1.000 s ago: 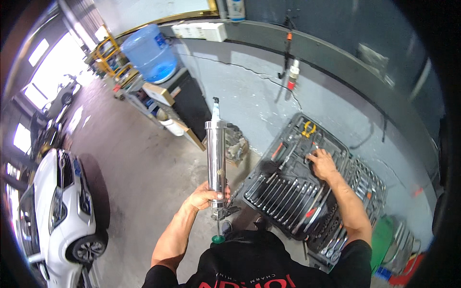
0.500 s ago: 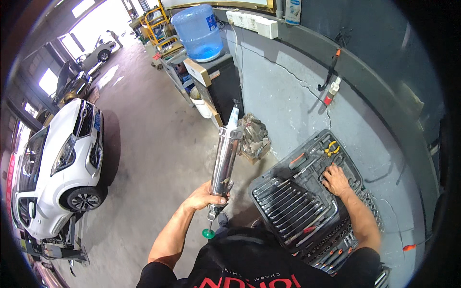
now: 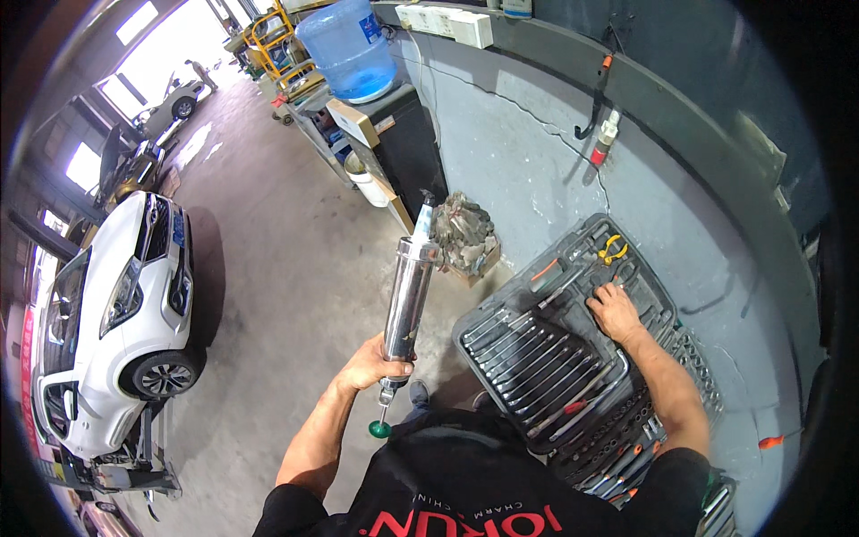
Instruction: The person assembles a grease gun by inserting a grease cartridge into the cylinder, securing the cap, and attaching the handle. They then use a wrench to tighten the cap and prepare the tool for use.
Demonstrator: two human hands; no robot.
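My left hand (image 3: 375,363) is wrapped round the lower end of a caulking gun (image 3: 406,295) with a shiny metal barrel. Its pale nozzle (image 3: 422,224), dark at the tip, points up and away from me, and a green knob (image 3: 380,430) hangs below the grip on a thin rod. Over to the right, my right hand (image 3: 616,313) reaches into an opened tool case (image 3: 465,345). Its fingers are bent down into the tray, and what they hold is hidden. Just beyond them lie yellow-handled pliers (image 3: 613,250); a row of wrenches (image 3: 532,362) lies to the left.
The case's socket half (image 3: 693,376) lies against the grey wall (image 3: 528,170). A water dispenser with a blue bottle (image 3: 349,49), a white bucket (image 3: 365,183) and a box of rags (image 3: 465,234) stand ahead. A white car (image 3: 116,304) is at the left.
The whole view has shifted slightly, moving the tool case and wall up and left in the picture. My left hand still holds the caulking gun; my right hand stays at the same part of the case.
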